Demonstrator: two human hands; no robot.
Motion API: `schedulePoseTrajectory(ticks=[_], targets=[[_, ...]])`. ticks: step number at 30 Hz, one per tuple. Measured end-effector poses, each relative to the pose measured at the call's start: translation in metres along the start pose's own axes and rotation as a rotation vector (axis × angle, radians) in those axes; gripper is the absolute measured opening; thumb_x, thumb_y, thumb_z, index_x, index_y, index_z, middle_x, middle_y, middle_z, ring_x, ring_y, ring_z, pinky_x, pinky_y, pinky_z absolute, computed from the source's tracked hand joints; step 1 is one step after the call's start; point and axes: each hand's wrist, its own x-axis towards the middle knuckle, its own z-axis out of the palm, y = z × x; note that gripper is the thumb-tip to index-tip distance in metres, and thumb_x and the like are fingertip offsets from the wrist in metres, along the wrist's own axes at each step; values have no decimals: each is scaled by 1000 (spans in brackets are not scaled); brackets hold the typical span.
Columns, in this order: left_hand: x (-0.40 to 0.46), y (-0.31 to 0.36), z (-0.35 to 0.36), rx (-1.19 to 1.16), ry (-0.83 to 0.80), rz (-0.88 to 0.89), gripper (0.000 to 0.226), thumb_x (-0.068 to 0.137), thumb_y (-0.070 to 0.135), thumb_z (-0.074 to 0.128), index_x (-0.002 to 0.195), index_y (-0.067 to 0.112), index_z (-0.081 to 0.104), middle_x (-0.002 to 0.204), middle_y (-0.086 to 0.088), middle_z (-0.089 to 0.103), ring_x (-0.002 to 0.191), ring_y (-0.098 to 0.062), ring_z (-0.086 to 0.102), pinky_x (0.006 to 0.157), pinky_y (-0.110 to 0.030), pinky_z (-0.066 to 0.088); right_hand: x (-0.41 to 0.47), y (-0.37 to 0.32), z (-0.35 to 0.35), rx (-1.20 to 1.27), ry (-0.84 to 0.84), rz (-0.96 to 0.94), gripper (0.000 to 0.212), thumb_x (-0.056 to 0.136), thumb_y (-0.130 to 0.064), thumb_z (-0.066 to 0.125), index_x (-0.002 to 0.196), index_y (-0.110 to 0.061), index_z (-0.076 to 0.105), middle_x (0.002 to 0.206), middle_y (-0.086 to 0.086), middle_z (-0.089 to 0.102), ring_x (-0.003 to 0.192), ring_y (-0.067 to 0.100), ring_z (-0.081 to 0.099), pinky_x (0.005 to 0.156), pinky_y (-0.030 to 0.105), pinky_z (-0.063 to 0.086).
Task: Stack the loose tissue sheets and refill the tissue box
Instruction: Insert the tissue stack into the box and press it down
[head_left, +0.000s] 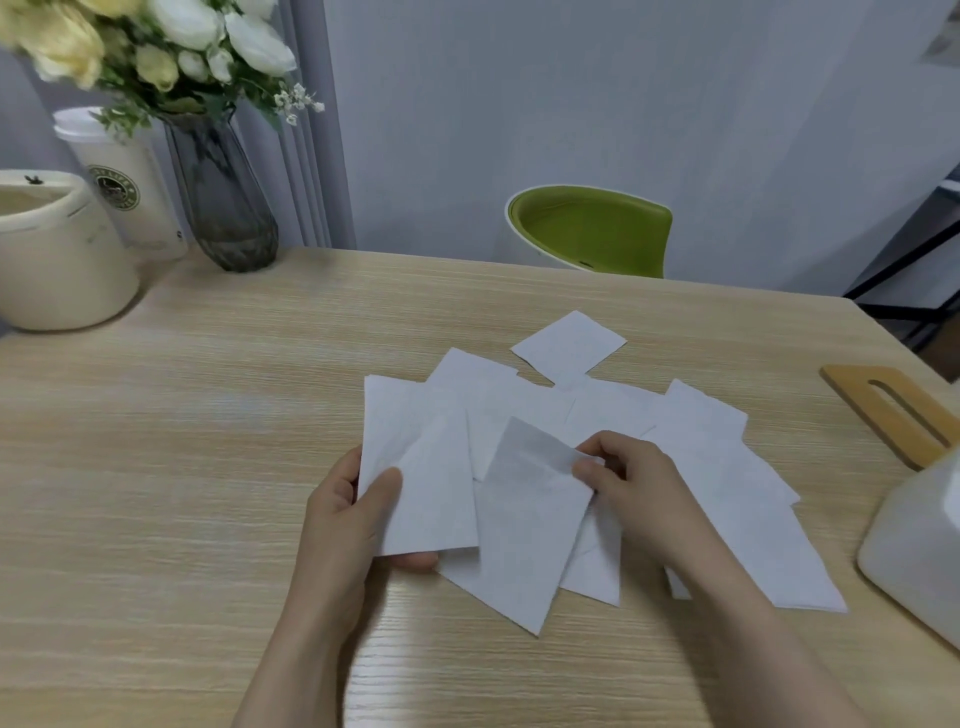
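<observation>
My left hand (358, 509) holds one sheet (415, 467) by its left edge, thumb on top, and my right hand (628, 478) pinches the corner of a second sheet (524, 519) that lies askew, its long axis tilted against the first. The other sheets (691, 441) fan out beyond and to the right on the table (182, 441). The box (919, 540) (lid (893, 410) off, just behind it) sits at the right edge, nearer my right hand.

Two bare forearms are showing from about 6 o'clock, ending in the left hand (353, 512) and right hand (631, 475); no sleeves, gloves, rings or watch are appearing, and fingernails are looking short and unpainted
</observation>
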Motion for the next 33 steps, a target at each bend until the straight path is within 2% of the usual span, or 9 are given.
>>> schedulePoseTrajectory(ticks=[4,9,15,18,22,25,28,30,33], targets=[[-9,2,22,10,-65,-4,22,95,1,52,103,16,66,87,-5,73,65,-25,69,42,-36,54,-2,13,-38,-25,-39,-16,19,92,-10,57,76,-17,64,54,-11,48,48,-1,43,52,14,32],[-17,-11,61,-24,-166,-21,26,90,3,61,113,14,62,91,-10,73,57,-37,62,41,-36,51,2,35,-78,-128,-106,37,22,95,-8,52,79,-17,64,44,-16,40,44,3,33,54,24,27],[-15,-38,95,-37,-227,-76,43,78,16,63,118,31,59,109,1,71,98,-36,68,66,-55,55,-3,55,-72,50,49,98,13,88,-13,64,90,-26,66,47,-13,41,42,3,36,53,26,31],[-12,-46,96,-37,-190,-77,38,87,11,62,119,31,59,109,1,70,99,-37,67,61,-53,56,-17,58,-64,146,122,150,11,86,-15,67,95,-22,65,44,-11,37,41,5,34,51,26,28],[-11,-47,92,3,-171,-53,43,76,23,62,116,36,58,109,6,71,101,-34,67,80,-65,52,-45,58,-51,269,162,222,16,86,-24,68,99,-30,63,67,15,67,65,29,63,67,31,42],[-12,-46,94,12,-162,-38,35,81,25,62,114,38,59,110,3,71,101,-35,67,82,-67,51,-62,61,-39,326,161,223,11,87,-20,66,96,-26,67,55,10,54,61,18,56,68,32,42],[-14,-46,95,-8,-149,-47,24,99,19,52,114,35,61,104,-6,70,87,-39,68,69,-60,55,-67,66,-36,319,240,228,10,89,-14,63,88,-18,71,50,-8,55,57,10,54,63,27,41],[-16,-42,97,-20,-145,-78,24,102,18,44,113,32,60,95,-8,71,68,-36,66,52,-46,56,-66,66,-41,314,312,234,9,89,-14,63,87,-17,70,54,-9,63,57,4,58,61,25,41],[-18,-38,98,0,-141,-80,25,103,20,41,111,33,61,90,-5,73,66,-35,66,48,-41,53,-64,65,-55,317,379,227,13,90,-12,62,81,-20,68,52,-10,63,53,2,55,60,27,41]])
